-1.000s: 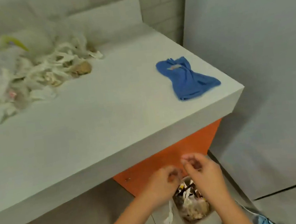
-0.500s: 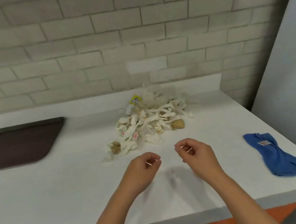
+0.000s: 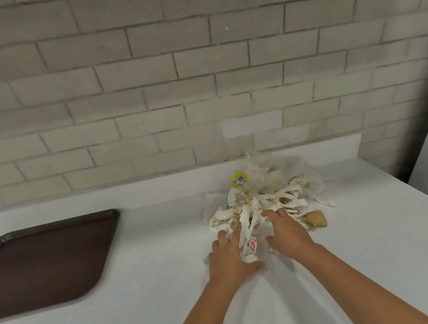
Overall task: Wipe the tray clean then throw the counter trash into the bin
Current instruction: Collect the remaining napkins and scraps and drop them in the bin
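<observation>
My left hand [image 3: 231, 257] and right hand [image 3: 288, 231], fingers spread open, flank the near edge of the trash pile [image 3: 280, 196] to scoop it

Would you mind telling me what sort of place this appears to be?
Probably a cafeteria or canteen clean-up area: a brown serving tray on a white counter, a pile of crumpled trash, and a grey brick wall behind.
</observation>
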Available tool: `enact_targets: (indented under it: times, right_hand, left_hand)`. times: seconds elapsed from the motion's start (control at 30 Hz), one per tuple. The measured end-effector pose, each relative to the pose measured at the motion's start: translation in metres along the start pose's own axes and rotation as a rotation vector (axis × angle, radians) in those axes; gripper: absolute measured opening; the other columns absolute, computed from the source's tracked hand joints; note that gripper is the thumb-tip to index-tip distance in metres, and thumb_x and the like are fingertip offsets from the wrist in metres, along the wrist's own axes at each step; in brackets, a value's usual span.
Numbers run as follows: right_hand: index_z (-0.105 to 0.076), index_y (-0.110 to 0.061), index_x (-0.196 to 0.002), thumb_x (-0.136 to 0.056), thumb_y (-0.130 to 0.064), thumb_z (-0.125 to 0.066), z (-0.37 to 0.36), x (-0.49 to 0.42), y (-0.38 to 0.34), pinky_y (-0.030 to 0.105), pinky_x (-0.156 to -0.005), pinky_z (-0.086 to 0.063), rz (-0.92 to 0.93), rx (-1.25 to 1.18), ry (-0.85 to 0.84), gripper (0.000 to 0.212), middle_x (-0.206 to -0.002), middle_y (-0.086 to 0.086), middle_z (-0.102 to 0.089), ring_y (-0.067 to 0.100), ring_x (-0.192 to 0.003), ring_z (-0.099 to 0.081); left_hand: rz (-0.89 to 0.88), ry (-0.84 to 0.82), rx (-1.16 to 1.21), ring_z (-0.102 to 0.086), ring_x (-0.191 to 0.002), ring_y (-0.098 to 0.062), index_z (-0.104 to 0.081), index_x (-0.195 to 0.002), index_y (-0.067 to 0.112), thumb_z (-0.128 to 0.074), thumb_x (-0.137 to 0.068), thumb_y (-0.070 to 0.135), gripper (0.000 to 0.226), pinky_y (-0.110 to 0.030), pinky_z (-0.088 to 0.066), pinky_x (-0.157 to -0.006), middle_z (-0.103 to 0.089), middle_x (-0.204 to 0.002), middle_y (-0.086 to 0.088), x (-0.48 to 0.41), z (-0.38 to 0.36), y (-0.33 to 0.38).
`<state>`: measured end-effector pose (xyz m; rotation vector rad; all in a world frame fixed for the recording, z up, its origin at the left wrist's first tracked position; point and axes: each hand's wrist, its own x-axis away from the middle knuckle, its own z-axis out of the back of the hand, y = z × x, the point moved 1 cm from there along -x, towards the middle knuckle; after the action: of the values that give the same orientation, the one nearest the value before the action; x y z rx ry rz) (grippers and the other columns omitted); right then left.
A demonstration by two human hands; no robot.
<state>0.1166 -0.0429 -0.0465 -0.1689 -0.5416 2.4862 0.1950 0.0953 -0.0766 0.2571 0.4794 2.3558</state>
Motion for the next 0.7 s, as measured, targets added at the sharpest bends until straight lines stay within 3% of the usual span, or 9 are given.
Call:
enact_targets:
  times: [0.1,0.17,0.27,0.4,0.53,0.7]
  right_hand:
    - [-0.027,-0.026,-0.144,-0.085,-0.021,-0.065,-0.006,-0.006,0.004,0.031,-0.087,-0.046,-0.052,-0.009,-0.067,0.07,-0.14,0.007,-0.032,0.023,-0.117,-0.052]
    - [-0.024,-0.025,-0.146,-0.086,-0.025,-0.064,-0.011,-0.005,0.006,0.031,-0.092,-0.044,-0.069,-0.033,-0.08,0.073,-0.146,0.008,-0.026,0.024,-0.124,-0.048]
    - [-0.026,-0.024,-0.145,-0.088,-0.028,-0.061,-0.016,-0.002,0.006,0.03,-0.091,-0.043,-0.086,-0.108,-0.015,0.067,-0.147,0.005,-0.027,0.023,-0.124,-0.048]
    - [-0.04,-0.022,-0.137,-0.092,-0.027,-0.055,-0.022,0.004,0.002,0.029,-0.083,-0.045,-0.062,-0.256,0.247,0.048,-0.137,0.004,-0.039,0.021,-0.111,-0.054]
    - [-0.048,-0.021,-0.131,-0.091,-0.037,-0.053,-0.035,0.009,-0.007,0.025,-0.084,-0.042,0.003,-0.289,0.349,0.043,-0.126,0.0,-0.043,0.018,-0.113,-0.05]
    - [-0.06,-0.017,-0.117,-0.076,-0.051,-0.034,-0.053,0.009,-0.022,0.027,-0.082,-0.045,0.119,-0.211,0.401,0.059,-0.111,0.001,-0.051,0.02,-0.101,-0.054]
  left_hand:
    - [-0.042,-0.057,-0.183,-0.043,-0.119,-0.026,-0.024,-0.145,0.031,-0.059,-0.084,0.046,0.073,-0.038,-0.044,-0.094,-0.037,-0.137,-0.006,-0.016,-0.01,-0.01]
    - [-0.08,-0.014,-0.164,-0.05,-0.111,-0.025,-0.033,-0.142,0.028,-0.05,-0.091,0.027,0.053,-0.036,-0.047,-0.088,-0.046,-0.126,-0.006,-0.022,-0.012,-0.018]
    - [-0.107,0.08,0.045,-0.056,-0.104,-0.025,-0.045,-0.136,0.023,-0.047,-0.092,0.015,0.045,-0.031,-0.047,-0.084,-0.05,-0.119,-0.007,-0.027,-0.004,-0.025]
    - [-0.064,0.27,0.398,-0.057,-0.105,-0.027,-0.06,-0.12,0.012,-0.046,-0.091,0.007,0.032,-0.02,-0.039,-0.079,-0.052,-0.118,-0.01,-0.029,0.023,-0.021]
    - [0.008,0.318,0.62,-0.055,-0.096,-0.024,-0.062,-0.112,0.012,-0.041,-0.092,0.006,0.03,-0.023,-0.036,-0.076,-0.053,-0.107,-0.011,-0.033,0.061,-0.016]
    - [0.012,0.327,0.688,-0.057,-0.09,-0.021,-0.064,-0.093,0.015,-0.045,-0.093,0.021,0.02,-0.03,-0.042,-0.076,-0.06,-0.101,-0.01,-0.025,0.1,-0.016]
